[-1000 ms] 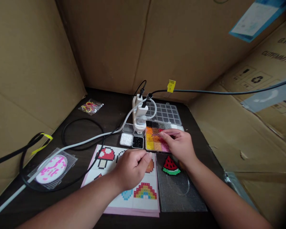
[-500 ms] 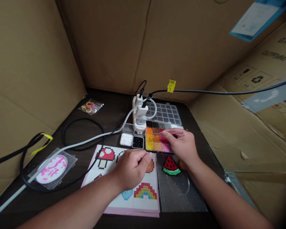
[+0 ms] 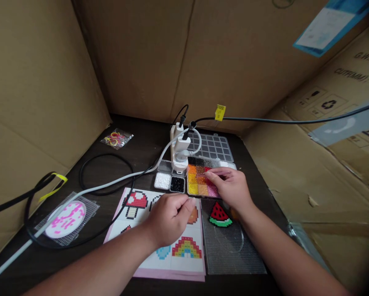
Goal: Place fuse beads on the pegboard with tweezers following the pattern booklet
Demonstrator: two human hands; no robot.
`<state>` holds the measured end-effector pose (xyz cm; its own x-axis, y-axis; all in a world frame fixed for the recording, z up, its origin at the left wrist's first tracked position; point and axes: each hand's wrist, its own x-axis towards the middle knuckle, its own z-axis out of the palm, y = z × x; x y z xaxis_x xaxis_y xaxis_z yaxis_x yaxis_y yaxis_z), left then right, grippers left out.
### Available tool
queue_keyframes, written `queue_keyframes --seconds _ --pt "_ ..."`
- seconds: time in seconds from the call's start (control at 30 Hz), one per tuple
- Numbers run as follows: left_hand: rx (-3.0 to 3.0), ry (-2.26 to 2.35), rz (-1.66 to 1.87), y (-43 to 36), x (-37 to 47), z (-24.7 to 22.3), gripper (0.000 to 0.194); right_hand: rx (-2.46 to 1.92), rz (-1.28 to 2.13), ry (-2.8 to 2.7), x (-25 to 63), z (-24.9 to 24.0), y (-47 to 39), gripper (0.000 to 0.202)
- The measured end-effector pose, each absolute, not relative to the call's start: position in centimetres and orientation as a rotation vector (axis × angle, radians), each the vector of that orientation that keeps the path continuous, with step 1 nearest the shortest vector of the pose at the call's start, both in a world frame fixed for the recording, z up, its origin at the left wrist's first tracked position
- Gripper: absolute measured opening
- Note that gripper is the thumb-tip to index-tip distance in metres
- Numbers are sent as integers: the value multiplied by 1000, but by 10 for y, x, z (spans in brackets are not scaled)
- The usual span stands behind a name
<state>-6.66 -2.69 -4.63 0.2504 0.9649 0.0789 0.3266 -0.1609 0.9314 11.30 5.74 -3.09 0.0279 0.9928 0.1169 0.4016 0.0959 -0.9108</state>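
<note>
My right hand [image 3: 232, 187] pinches pink tweezers [image 3: 217, 173] over a divided box of coloured beads [image 3: 198, 179]; their tips reach the orange and brown compartments. Closed in a loose fist, my left hand [image 3: 174, 216] rests over a printed pattern sheet [image 3: 187, 265]; whether it holds anything is hidden. Mushroom and rainbow pictures show on the sheet. Beside it lies a clear pegboard [image 3: 227, 255] bearing a watermelon slice made of beads [image 3: 220, 216]. Two small boxes, one of white beads [image 3: 163, 181] and one of black beads [image 3: 177, 184], stand left of the divided box.
A white power strip [image 3: 178, 154] with plugs stands behind the bead boxes. A white cable [image 3: 110, 181] and black cables cross the left side. A plate of pink pieces [image 3: 65, 220] lies at left on a mesh board, a plastic packet [image 3: 116, 139] farther back. Cardboard walls surround the table.
My right hand has shifted very slightly left with the tweezers, still over the bead box. The view has tilted a little. My left hand keeps its place.
</note>
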Motion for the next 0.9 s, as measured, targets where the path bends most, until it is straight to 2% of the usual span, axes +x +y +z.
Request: queue_keyframes --seconds 0.9 --pt "1660 1227 929 -28 -67 -47 41 -1428 871 -1519 111 -35 53 26"
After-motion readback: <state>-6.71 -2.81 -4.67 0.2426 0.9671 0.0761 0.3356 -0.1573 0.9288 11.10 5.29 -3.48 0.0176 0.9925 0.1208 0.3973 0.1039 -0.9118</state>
